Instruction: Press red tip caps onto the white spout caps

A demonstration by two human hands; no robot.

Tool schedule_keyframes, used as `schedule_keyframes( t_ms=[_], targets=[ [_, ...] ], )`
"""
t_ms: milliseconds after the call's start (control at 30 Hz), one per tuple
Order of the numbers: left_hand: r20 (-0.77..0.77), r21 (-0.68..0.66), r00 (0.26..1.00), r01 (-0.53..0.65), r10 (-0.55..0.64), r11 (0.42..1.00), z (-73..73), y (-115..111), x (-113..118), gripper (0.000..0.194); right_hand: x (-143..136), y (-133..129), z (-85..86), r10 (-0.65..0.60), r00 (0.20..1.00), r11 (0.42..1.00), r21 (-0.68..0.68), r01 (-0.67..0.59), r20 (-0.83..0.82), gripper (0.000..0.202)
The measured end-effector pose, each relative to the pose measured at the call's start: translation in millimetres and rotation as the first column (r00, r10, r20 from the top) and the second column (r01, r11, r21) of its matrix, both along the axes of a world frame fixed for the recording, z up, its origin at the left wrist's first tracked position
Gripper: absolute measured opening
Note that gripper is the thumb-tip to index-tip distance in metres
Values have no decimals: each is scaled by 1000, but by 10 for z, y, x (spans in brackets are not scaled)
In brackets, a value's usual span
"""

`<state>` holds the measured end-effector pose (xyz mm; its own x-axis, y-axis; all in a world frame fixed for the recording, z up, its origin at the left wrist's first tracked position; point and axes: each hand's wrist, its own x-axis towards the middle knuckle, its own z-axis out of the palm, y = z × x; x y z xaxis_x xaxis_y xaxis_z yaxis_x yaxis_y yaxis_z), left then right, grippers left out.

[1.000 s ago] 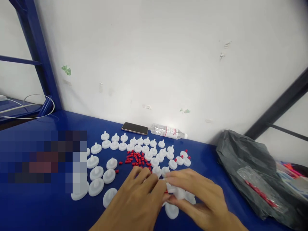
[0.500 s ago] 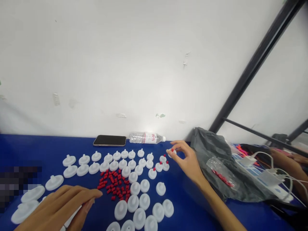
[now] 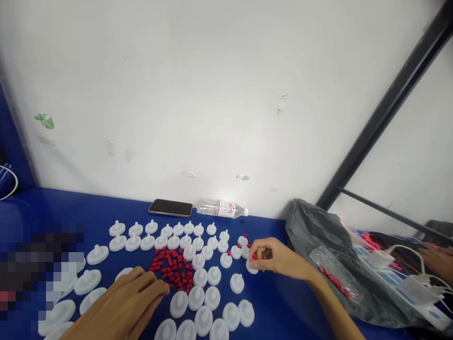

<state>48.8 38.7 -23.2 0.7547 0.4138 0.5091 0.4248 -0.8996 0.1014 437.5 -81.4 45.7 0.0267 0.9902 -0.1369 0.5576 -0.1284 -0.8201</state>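
My right hand (image 3: 274, 259) pinches a small red cap (image 3: 255, 257) on the stem of a white round disc (image 3: 252, 270), which is at the tabletop. Just behind it stand several white discs (image 3: 226, 260) topped with red caps. My left hand (image 3: 130, 302) has its fingers drawn together, the tips at the near edge of a pile of loose red caps (image 3: 173, 267). Whatever those fingertips hold, if anything, is hidden. Rows of white discs with bare stems (image 3: 173, 242) surround the pile, and more lie left of my left hand.
A phone (image 3: 170, 208) and a clear plastic bottle (image 3: 221, 208) lie along the wall. At right, a dark plastic bag (image 3: 307, 231) carries a clear bag of red pieces (image 3: 334, 278). Beyond it is a white power strip (image 3: 399, 283) with plugs and cables; another person's arm shows at far right.
My right hand has come down and nearer with the capped disc, from raised to table level. My left hand has shifted right, against the red caps. The view has turned slightly left.
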Motion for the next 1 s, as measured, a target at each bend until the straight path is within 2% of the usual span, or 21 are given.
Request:
schedule_keyframes(
  t_ms=[100,200,333,433,500,600,733,833,900,1000],
  targets=[
    [-139,-12,990,-15,13,1000,123,-60,115,50,38,5,-55,27,1000,999,-45,-27,1,33],
    [-278,-49,960,-51,35,998,182,-120,192,66,44,18,-61,57,998,997,-57,-57,-7,37],
    [-331,-50,936,-145,120,988,181,-143,278,73,-3,19,11,4,1000,997,77,-4,9,33],
    [-302,-46,931,-228,204,973,143,-106,341,60,-101,-4,48,6,1000,992,123,-8,21,33],
    [-212,1,952,-226,221,974,96,-75,365,50,-190,-24,47,39,999,994,99,-42,29,36],
    [-111,72,977,-177,184,982,23,-35,368,43,-315,-41,8,84,995,992,88,-89,51,36],
    [-116,93,988,-92,103,991,-21,2,350,38,-406,-25,-55,126,984,979,146,-144,128,25],
    [-103,106,991,-72,83,992,6,-5,340,39,-431,-31,-26,95,984,970,207,-126,154,22],
    [-72,134,994,-66,76,989,59,-39,338,40,-448,-56,37,42,987,952,294,-88,158,20],
    [10,208,997,-82,82,975,174,-111,340,40,-489,-104,125,8,996,923,381,-42,90,20]
  ],
)
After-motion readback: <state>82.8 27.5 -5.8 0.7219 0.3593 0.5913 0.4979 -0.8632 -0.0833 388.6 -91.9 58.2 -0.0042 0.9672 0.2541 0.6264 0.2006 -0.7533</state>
